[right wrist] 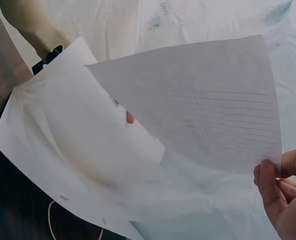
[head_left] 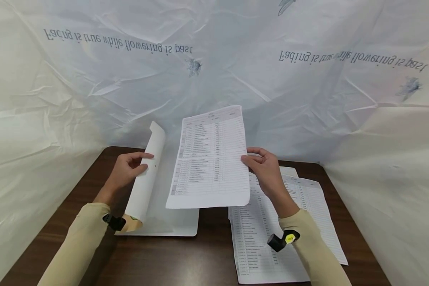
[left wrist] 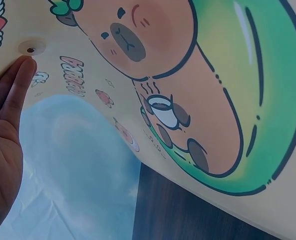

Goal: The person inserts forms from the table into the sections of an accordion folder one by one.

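Note:
On the left of the table lies a folder (head_left: 186, 222) with a pale inside. My left hand (head_left: 126, 171) holds its raised, curling cover (head_left: 146, 182) near the free edge, thumb on the inner side. In the left wrist view, the cover's outside shows a cartoon animal (left wrist: 187, 85) with a cup, and my fingertips are by a round snap button (left wrist: 31, 48). My right hand (head_left: 265, 167) pinches the right edge of a printed sheet (head_left: 211, 159), thumb in front. The sheet is tilted up above the folder's right part. Its ruled back (right wrist: 227, 110) shows in the right wrist view.
Overlapping printed sheets (head_left: 257, 242) lie on the right of the dark wooden table (head_left: 175, 258), partly under my right forearm. A white plastic sheet (head_left: 228, 71) with printed lettering hangs behind the table and along both sides. Each wrist carries a small black camera (head_left: 115, 222).

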Demonstrator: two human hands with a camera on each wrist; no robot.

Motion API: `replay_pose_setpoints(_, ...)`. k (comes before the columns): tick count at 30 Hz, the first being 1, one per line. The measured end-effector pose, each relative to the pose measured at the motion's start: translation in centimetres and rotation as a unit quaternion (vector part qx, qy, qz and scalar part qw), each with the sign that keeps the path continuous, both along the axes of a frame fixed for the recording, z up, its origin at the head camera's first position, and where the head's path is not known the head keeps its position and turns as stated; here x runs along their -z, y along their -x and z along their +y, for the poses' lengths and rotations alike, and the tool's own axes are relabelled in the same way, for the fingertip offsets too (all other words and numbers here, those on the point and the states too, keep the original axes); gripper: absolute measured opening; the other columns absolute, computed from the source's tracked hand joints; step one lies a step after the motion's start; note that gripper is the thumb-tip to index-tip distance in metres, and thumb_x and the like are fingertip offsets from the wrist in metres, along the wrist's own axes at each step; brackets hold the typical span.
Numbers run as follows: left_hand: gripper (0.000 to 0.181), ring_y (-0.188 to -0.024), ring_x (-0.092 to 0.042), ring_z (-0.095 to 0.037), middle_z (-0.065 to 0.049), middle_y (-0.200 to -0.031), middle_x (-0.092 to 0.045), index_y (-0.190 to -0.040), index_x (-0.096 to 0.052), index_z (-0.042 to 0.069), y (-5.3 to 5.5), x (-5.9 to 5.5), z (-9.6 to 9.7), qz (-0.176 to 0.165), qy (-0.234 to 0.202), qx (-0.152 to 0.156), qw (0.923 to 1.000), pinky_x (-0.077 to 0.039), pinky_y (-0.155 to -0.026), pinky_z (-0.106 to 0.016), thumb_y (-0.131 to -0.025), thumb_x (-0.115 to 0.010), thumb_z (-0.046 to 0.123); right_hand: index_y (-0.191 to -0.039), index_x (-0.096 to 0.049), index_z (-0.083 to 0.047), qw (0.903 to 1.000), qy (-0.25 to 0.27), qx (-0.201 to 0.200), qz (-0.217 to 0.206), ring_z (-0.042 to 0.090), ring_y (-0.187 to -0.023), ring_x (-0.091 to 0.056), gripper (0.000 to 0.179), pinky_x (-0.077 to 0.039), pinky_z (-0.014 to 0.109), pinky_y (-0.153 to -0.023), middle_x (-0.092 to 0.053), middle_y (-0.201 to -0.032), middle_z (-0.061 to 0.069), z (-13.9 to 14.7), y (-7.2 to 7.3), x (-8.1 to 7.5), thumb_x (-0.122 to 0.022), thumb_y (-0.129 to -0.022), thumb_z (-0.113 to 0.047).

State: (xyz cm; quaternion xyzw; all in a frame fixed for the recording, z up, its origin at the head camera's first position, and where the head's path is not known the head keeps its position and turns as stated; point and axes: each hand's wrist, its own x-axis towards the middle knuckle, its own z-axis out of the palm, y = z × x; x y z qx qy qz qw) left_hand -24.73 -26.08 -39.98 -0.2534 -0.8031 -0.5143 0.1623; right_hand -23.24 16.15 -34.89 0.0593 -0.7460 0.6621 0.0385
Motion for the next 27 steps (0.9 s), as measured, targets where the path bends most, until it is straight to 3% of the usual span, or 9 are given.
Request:
replay_pose_setpoints(6, 0.027, -0.057, -0.051, -0.008, -0.028, -0.109, -0.069, -0.115, -0.071, -0.010, -0.3, -0.4, 0.2, 0.004, 0.019, -0.007, 0.9998, -0.046, -0.056, -0.021, -0.089, -0.062, -0.010, -0.132, -0.058, 0.001, 0.9999, 0.009, -0.009, -0.001, 0.019, -0.094, -0.073, 0.041, -0.058, 0.032, -0.081, -0.072, -0.115, 0.022, -1.5, 0.4, -0.2, -0.070, -0.096, -0.012)
replay_pose_setpoints(13, 0.027, -0.056, -0.048, -0.007, -0.025, -0.107, -0.071, -0.114, -0.071, -0.011, -0.3, -0.6, 0.3, 0.002, 0.029, -0.015, 0.9995, -0.045, -0.054, -0.022, -0.088, -0.063, -0.010, -0.129, -0.061, 0.000, 0.9996, 0.005, -0.025, 0.010, 0.022, -0.096, -0.074, 0.037, -0.059, 0.033, -0.082, -0.073, -0.114, 0.020, -2.9, 0.8, -0.4, -0.071, -0.095, -0.012)
replay_pose_setpoints(16, 0.027, -0.055, -0.046, -0.006, -0.022, -0.099, -0.070, -0.114, -0.071, -0.010, -0.3, -0.6, 0.3, 0.002, 0.031, -0.015, 0.9994, -0.044, -0.053, -0.022, -0.088, -0.064, -0.009, -0.128, -0.062, 0.000, 0.9993, 0.005, -0.034, 0.014, 0.023, -0.095, -0.073, 0.037, -0.059, 0.034, -0.083, -0.074, -0.112, 0.020, -3.4, 0.9, -0.7, -0.071, -0.094, -0.012)
replay_pose_setpoints(20, 0.027, -0.053, -0.042, -0.007, -0.018, -0.086, -0.066, -0.115, -0.071, -0.009, 0.0, -0.2, 0.3, 0.001, 0.030, -0.015, 0.9994, -0.042, -0.052, -0.024, -0.089, -0.064, -0.009, -0.127, -0.063, -0.001, 0.9991, 0.003, -0.040, 0.012, 0.023, -0.095, -0.073, 0.036, -0.059, 0.035, -0.083, -0.074, -0.109, 0.019, -4.1, 1.2, -1.1, -0.072, -0.094, -0.013)
replay_pose_setpoints(24, 0.028, -0.054, -0.043, -0.006, -0.017, -0.089, -0.068, -0.116, -0.072, -0.007, 0.8, 0.9, -0.2, 0.005, 0.031, -0.022, 0.9993, -0.042, -0.052, -0.022, -0.089, -0.065, -0.008, -0.124, -0.065, -0.001, 0.9991, -0.003, -0.040, 0.013, 0.022, -0.095, -0.073, 0.034, -0.059, 0.034, -0.082, -0.075, -0.108, 0.018, -4.9, 1.4, -1.5, -0.072, -0.094, -0.014)
replay_pose_setpoints(27, 0.027, -0.054, -0.043, -0.005, -0.016, -0.086, -0.068, -0.114, -0.072, -0.008, 0.4, 0.5, 0.0, 0.010, 0.030, -0.020, 0.9993, -0.041, -0.052, -0.022, -0.088, -0.064, -0.008, -0.123, -0.066, -0.001, 0.9990, -0.009, -0.042, 0.015, 0.022, -0.094, -0.074, 0.032, -0.059, 0.033, -0.080, -0.075, -0.107, 0.018, -5.5, 1.7, -1.8, -0.073, -0.093, -0.013)
